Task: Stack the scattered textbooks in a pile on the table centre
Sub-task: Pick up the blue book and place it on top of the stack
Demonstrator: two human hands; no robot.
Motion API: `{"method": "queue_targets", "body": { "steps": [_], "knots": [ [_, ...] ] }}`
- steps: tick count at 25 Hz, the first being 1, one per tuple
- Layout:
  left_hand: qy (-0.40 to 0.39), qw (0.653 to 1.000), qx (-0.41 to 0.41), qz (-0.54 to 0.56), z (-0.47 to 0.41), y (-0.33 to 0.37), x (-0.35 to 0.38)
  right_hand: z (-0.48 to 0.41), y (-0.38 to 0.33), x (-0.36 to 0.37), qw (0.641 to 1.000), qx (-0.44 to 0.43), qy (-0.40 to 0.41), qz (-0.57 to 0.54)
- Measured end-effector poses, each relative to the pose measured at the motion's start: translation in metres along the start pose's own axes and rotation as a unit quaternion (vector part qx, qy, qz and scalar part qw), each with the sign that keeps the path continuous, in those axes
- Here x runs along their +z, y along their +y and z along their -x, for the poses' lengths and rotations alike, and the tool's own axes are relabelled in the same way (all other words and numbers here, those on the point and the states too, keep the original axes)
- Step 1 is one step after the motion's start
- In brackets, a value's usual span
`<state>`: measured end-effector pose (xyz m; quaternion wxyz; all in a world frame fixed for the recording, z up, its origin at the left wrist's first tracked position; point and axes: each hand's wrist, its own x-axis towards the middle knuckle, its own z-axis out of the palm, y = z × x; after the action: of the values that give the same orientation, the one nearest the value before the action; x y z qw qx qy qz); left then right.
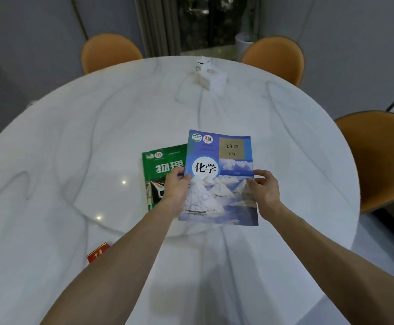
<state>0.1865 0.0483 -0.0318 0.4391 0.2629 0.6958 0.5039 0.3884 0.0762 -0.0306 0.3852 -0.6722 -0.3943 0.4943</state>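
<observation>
A blue textbook (224, 158) with white mounds on its cover is held over the middle of the round white marble table (97, 127). My left hand (176, 188) grips its left edge and my right hand (265, 187) grips its right edge. Under it and to the left lies a green textbook (159, 167) flat on the table, partly covered by the blue one and by my left hand. A small red item (97, 253) shows at the near left, mostly hidden behind my left forearm.
A white tissue box (211, 75) stands at the table's far side. Three orange chairs surround the table: far left (109, 52), far right (275, 57) and right (378, 160). Grey walls and a curtain are behind.
</observation>
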Motion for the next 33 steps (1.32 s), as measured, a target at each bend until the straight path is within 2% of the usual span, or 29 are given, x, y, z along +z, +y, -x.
{"method": "queue_targets", "body": {
  "steps": [10,15,22,26,33],
  "knots": [
    [0.113,0.992,-0.058,-0.011,-0.047,0.001,-0.063,-0.034,-0.037,0.094,0.993,-0.037,-0.09,0.066],
    [0.147,0.984,-0.065,-0.081,-0.068,-0.006,-0.076,-0.044,-0.034,0.131,0.989,-0.029,-0.11,0.096],
    [0.136,0.972,-0.043,-0.185,-0.079,-0.03,-0.078,-0.056,-0.015,0.153,0.978,-0.032,-0.105,0.179],
    [0.128,0.953,-0.007,-0.275,-0.081,-0.045,-0.077,-0.059,-0.008,0.154,0.958,-0.081,-0.089,0.262],
    [0.129,0.922,0.009,-0.366,-0.087,-0.05,-0.077,-0.065,-0.002,0.16,0.944,-0.086,-0.099,0.303]
  ]
}}
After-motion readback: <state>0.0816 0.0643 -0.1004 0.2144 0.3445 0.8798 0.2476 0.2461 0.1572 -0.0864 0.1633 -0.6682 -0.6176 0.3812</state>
